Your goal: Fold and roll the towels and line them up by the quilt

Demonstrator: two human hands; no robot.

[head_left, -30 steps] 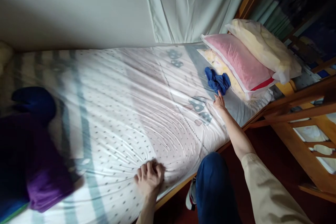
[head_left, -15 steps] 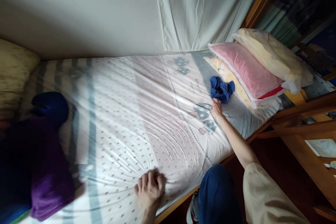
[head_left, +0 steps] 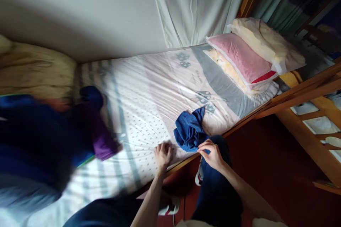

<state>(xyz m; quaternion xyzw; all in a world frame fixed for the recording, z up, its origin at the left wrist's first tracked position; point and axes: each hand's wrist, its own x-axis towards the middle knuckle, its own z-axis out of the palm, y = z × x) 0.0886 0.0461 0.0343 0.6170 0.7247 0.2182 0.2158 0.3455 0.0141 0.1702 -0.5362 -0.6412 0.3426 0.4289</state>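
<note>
The right hand (head_left: 211, 154) is nearest, at the bed's front edge, its fingers (head_left: 204, 147) pinched on the lower corner of a crumpled blue cloth (head_left: 189, 131). The cloth lies bunched on the sheet (head_left: 149, 95) close to that edge, just right of the left hand (head_left: 163, 153), which presses down on the sheet with its fingers curled; whether they pinch any fabric cannot be told. The 2 hands sit near each other with the cloth between them. Under the right forearm a knee in dark blue trousers (head_left: 215, 191) rises in front of the wooden bed rail (head_left: 255, 115), with a shoe (head_left: 198, 175) beside it on the dark red floor (head_left: 269, 170).

To the left, a heap of dark blue and purple clothing (head_left: 87, 127) covers that end of the sheet, blurred, with a yellowish pillow (head_left: 39, 71) behind it against the wall. Farther right, 3 stacked pillows rest at the bed's far end: a pink pillow (head_left: 239, 56), a pale yellow one (head_left: 266, 44) on top, and a patterned one (head_left: 229, 72) beneath. A pale curtain (head_left: 191, 3) hangs behind.
</note>
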